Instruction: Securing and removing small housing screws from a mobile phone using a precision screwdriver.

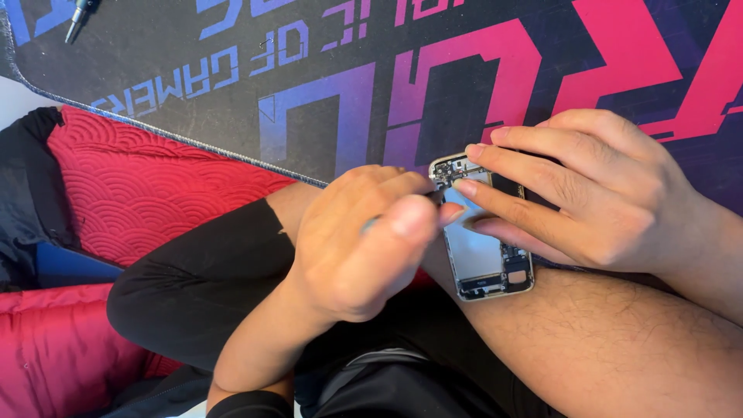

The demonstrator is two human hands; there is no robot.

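We see first the desk mat (155, 70), a broad, dark, fine-woven sheet with angular pink and violet printed shapes and a stitched edge running diagonally across the upper view. Below it lies a red quilted fabric (147, 190) with a raised scallop pattern, beside a smoother red padded cushion (46, 348) and a piece of dark cloth (23, 186) at the left border. Our legs fill the lower view: one in black stretch fabric (193, 286), the other bare thigh (604, 348). Our right hand (611, 193) rests over the opened phone (484, 240), its fingers extended and close together, fingertips pressed on the upper part of the frame, thumb tucked along the side edge. Our left hand (356, 240) is curled tightly, thumb and fingers pinching a slim tool (370, 224); only a short grey-blue portion of its shaft shows, and its dark tip meets the top corner of the phone. The phone is a rounded rectangular chassis with a bright metal rim, back cover off, showing a pale flat plate in the middle and small dark components at both ends; it lies at the mat's edge, partly over the bare thigh. At the top left corner of the mat lies a small metal screwdriver bit holder (77, 15), cylindrical and grey.
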